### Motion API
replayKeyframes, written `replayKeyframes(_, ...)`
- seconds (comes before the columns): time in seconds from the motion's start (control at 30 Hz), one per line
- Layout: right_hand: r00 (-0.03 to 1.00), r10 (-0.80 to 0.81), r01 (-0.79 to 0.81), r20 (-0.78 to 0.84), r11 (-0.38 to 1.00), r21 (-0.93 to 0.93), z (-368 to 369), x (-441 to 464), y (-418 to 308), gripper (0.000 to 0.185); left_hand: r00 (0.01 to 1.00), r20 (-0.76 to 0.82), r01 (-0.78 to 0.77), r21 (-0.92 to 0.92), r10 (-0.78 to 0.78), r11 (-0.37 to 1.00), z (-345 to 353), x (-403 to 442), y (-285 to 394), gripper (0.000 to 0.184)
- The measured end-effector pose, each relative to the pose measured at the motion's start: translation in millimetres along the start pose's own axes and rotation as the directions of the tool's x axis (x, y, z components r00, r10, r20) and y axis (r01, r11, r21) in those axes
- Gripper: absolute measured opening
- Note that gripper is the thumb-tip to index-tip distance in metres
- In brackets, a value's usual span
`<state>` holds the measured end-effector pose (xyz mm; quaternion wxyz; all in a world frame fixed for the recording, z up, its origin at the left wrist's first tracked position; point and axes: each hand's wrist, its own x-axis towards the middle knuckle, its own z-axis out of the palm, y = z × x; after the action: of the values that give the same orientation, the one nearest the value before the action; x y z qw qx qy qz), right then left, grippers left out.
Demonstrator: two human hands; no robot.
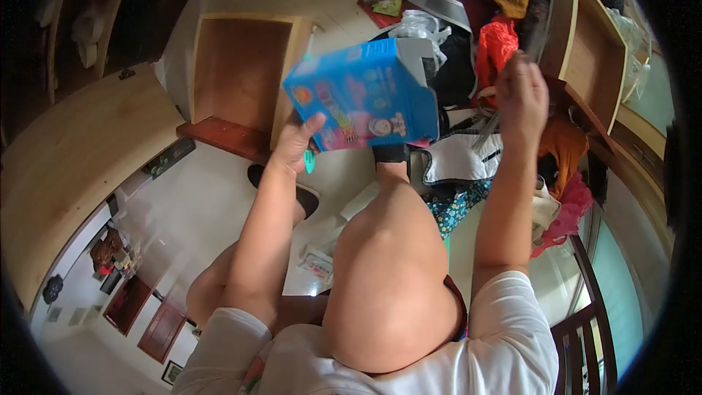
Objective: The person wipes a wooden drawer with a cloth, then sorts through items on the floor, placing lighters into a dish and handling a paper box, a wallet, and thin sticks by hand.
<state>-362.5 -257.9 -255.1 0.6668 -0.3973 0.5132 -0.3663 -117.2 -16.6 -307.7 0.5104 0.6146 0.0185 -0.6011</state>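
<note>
My left hand (296, 143) grips the lower left corner of a blue cardboard box (358, 99) with printed pictures, tilted in front of me. The box's right end stands open, with its flap raised. A thin teal piece (309, 162) shows just under my left hand; its kind is unclear. My right hand (523, 95) is raised to the right of the box, beside a red plastic bag (496, 47). Its fingers look curled but are smeared by motion, so whether they hold anything is unclear.
A wooden drawer (241, 66) stands at the left, another drawer (589, 51) at the right. Clothes, bags and a white cloth piece (457, 159) are heaped between. A blue floral cloth (461, 208) lies by my knee. A slatted wooden chair (585, 344) is at the lower right.
</note>
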Motion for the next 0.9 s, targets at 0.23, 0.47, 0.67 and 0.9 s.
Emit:
replayKeyframes(0.23, 0.999, -0.017, -0.02, -0.042, 0.654, -0.756, -18, 5, 74, 0.03, 0.673, 0.247, -0.405, 0.912, 0.697, 0.068, 104, -26, 84, 0.069)
replayKeyframes(0.47, 0.992, -0.069, -0.062, -0.106, 0.464, -0.883, -29, 3, 72, 0.029, 0.707, 0.417, -0.462, 0.884, 0.571, -0.073, 134, -30, 92, 0.068)
replayKeyframes(0.67, 0.99, -0.112, -0.015, -0.081, 0.497, -0.868, -36, 1, 68, 0.031, 0.68, 0.38, -0.414, 0.905, 0.627, -0.099, 136, -36, 85, 0.067)
replayKeyframes(0.9, 0.997, -0.061, 0.037, -0.051, 0.925, -0.379, -33, -2, 77, 0.015, 0.866, 0.064, -0.424, 0.62, 0.496, 0.66, 85, -11, 76, 0.066)
